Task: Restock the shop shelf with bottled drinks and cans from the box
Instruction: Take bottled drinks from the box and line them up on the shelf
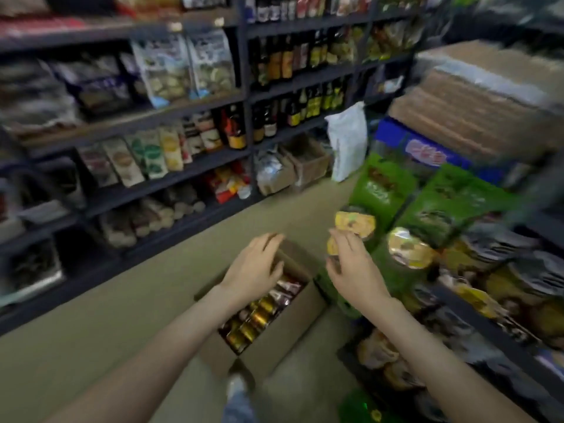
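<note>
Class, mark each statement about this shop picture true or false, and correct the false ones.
1. The box is closed. False: it is open.
2. It holds cans. True.
3. The left hand is above the box. True.
4. The white bag lies in the box. False: it stands further off, by the shelf.
5. Bottles stand on the shelf. True.

Open box (276,338) of cans (259,315) sits on floor (91,331).
</note>
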### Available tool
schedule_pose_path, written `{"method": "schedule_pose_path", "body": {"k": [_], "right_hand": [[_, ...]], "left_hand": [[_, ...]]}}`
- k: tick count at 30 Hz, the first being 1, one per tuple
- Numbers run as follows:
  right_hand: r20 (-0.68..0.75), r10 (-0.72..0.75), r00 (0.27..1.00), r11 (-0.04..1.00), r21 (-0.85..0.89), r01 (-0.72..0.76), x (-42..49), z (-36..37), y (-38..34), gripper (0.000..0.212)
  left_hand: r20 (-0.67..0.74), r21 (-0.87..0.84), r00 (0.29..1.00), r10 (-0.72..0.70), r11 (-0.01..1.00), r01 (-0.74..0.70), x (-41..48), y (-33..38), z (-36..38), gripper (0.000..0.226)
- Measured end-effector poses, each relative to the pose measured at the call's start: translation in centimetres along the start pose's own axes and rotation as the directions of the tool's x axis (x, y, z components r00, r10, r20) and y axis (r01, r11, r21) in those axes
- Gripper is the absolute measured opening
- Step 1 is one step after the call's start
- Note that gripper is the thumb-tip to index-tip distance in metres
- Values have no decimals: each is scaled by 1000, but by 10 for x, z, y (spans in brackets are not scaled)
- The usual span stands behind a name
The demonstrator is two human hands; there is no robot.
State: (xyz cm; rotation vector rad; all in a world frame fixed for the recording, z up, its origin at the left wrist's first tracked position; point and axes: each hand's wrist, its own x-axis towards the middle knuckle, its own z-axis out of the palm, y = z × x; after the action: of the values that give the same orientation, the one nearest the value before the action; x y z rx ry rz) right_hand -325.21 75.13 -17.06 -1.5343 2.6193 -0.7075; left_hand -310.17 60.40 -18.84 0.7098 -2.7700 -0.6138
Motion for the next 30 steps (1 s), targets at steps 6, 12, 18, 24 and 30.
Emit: {"method": "schedule_pose_path", "body": {"k": [6,12,18,24,30], "right_hand": [[260,101,960,990,65,-121,102,165,-28,50],[530,216,820,963,22,-268,134,326,-14,58],[702,315,639,920,-60,-388,109,480,71,76],[718,230,657,971,-123,-205,126,619,130,91],[696,-33,717,987,-91,135,181,710,146,104]], "left_hand": [[190,-47,918,-349,930,364,40,-200,49,51],[330,21,798,-504,849,527,44,-313,146,53],[375,31,677,-634,738,674,32,-400,294,53],[380,140,631,-677,716,684,20,-463,413,71],[315,233,651,-690,721,652,38,-497,490,78]]}}
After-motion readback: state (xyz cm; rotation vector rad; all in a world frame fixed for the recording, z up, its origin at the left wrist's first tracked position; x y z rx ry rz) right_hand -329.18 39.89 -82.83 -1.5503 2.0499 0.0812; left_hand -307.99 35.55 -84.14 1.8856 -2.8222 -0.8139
